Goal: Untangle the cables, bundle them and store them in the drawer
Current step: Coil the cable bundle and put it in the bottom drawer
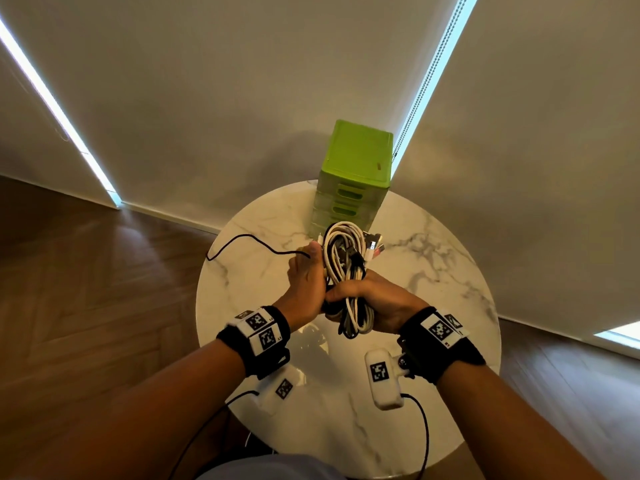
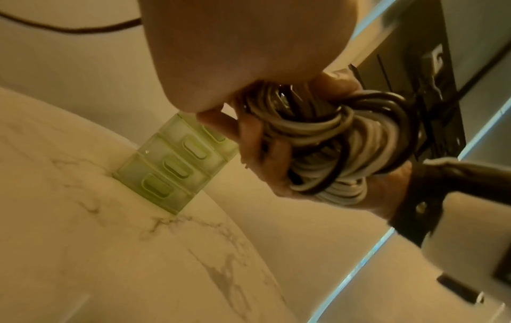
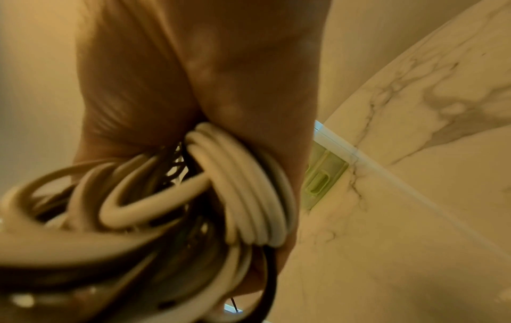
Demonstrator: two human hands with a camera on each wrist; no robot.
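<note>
My forearms are bare. Each wrist wears a black strap: the left wrist strap (image 1: 258, 342) and the right wrist strap (image 1: 441, 344) both carry white blocks printed with black square code markers. A white camera pod (image 1: 382, 377), also marked, hangs under my right wrist, a thin black cable (image 1: 426, 434) trailing from it.

Drawer unit (image 1: 353, 174) just beyond hands (image 1: 346, 292)
</note>
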